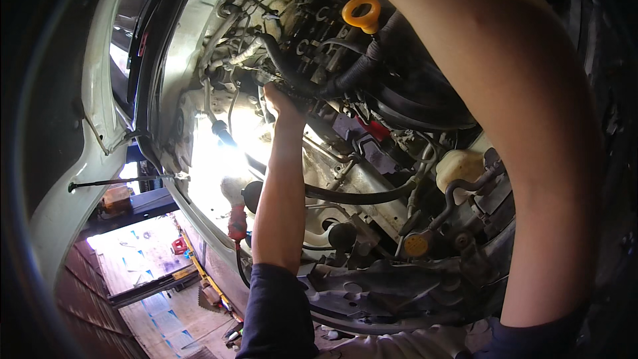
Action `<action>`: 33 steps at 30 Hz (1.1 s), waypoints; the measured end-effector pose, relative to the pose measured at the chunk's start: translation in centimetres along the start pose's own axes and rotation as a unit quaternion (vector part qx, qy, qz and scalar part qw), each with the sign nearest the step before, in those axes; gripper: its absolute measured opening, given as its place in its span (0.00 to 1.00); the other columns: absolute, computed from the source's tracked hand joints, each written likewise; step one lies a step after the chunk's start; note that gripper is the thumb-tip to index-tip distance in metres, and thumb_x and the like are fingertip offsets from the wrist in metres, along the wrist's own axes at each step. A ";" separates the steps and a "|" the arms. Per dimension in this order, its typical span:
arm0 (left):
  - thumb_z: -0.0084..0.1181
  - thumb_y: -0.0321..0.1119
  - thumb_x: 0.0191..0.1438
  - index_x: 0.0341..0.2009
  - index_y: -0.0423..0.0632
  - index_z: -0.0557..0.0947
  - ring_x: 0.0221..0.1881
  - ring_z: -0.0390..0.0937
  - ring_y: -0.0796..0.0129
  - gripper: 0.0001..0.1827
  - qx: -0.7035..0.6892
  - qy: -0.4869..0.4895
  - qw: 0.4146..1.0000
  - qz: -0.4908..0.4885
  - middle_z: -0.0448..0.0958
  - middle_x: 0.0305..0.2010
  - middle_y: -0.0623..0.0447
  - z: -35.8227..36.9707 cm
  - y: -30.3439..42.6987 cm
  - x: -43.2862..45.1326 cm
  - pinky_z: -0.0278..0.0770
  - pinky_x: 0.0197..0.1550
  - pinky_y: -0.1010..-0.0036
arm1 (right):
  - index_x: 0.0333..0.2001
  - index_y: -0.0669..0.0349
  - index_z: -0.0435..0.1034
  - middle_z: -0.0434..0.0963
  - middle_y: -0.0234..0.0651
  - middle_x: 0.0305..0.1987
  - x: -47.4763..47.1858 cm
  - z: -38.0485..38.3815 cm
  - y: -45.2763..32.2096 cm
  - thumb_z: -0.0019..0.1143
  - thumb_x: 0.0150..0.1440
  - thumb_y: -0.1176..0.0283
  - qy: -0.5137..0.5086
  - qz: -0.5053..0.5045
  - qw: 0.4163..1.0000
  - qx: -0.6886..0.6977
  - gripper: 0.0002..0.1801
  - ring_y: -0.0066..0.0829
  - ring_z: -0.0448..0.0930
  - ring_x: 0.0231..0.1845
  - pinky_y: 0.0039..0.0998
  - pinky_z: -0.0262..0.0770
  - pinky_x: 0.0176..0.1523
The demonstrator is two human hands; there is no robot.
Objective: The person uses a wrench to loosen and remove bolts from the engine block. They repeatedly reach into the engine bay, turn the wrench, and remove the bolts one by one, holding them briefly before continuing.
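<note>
My left hand (281, 102) reaches deep into a car's engine bay, just below a corrugated black loom or hose (299, 82). Its fingers are mostly hidden among the parts, so what they hold cannot be told. My right arm arches up the right side and leaves at the top; its hand is out of view. Between the arms stands an orange ring handle (363, 16), apparently a dipstick's. A lit work lamp (233, 187) with a red grip (238, 223) lies left of my left forearm, its glare washing out nearby metal.
A smooth black hose (369, 197) crosses behind my left forearm. A translucent plastic reservoir (459, 168) and a yellow-orange round cap (416, 245) lie to the right. A thin black strut or rod (119, 181) spans the left side. Tools lie on the floor at lower left.
</note>
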State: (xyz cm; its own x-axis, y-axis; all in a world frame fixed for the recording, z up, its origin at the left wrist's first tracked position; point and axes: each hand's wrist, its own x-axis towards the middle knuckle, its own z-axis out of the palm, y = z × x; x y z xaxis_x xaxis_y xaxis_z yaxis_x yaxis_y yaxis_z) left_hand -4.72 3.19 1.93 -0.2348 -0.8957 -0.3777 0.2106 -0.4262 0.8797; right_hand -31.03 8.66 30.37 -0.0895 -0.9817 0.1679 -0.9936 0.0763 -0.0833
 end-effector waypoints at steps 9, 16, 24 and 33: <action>0.33 0.57 0.57 0.49 0.42 0.77 0.41 0.79 0.47 0.33 0.057 0.157 0.986 -0.017 0.79 0.44 0.41 -2.9 -0.7 4.2 0.83 0.43 0.53 | 0.51 0.64 0.77 0.79 0.45 0.57 -0.2 0.4 -0.7 0.57 0.57 0.72 0.013 0.007 1.000 0.008 0.18 0.39 0.80 0.55 0.36 0.77 0.57; 0.32 0.58 0.58 0.52 0.43 0.76 0.42 0.79 0.47 0.34 0.075 0.152 0.984 -0.062 0.78 0.46 0.41 -1.6 0.6 1.9 0.83 0.44 0.51 | 0.51 0.67 0.77 0.79 0.48 0.57 -0.1 0.4 -0.4 0.57 0.57 0.74 0.016 0.009 1.000 0.018 0.18 0.40 0.80 0.53 0.35 0.78 0.56; 0.33 0.60 0.58 0.50 0.47 0.76 0.43 0.79 0.46 0.32 0.046 0.106 0.993 -0.005 0.78 0.46 0.41 -5.5 -1.7 6.0 0.82 0.44 0.48 | 0.50 0.70 0.76 0.78 0.51 0.56 -0.1 0.5 -0.5 0.58 0.56 0.76 0.014 0.013 1.000 0.024 0.18 0.40 0.81 0.51 0.35 0.78 0.55; 0.37 0.59 0.61 0.50 0.52 0.73 0.44 0.78 0.51 0.27 0.037 0.196 0.980 0.021 0.74 0.51 0.44 -2.1 -1.3 3.1 0.81 0.45 0.49 | 0.48 0.74 0.75 0.79 0.54 0.55 0.0 0.3 -2.1 0.58 0.56 0.77 -0.015 0.030 0.999 0.008 0.17 0.40 0.81 0.45 0.34 0.80 0.52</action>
State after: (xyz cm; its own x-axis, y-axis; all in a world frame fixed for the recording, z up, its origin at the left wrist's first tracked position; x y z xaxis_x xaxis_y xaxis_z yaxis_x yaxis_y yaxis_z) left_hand -3.74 0.71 -0.98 0.1582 -0.8986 -0.4092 0.1387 -0.3901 0.9103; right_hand -28.92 8.42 30.21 -0.1473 -0.9803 0.1316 -0.9851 0.1334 -0.1088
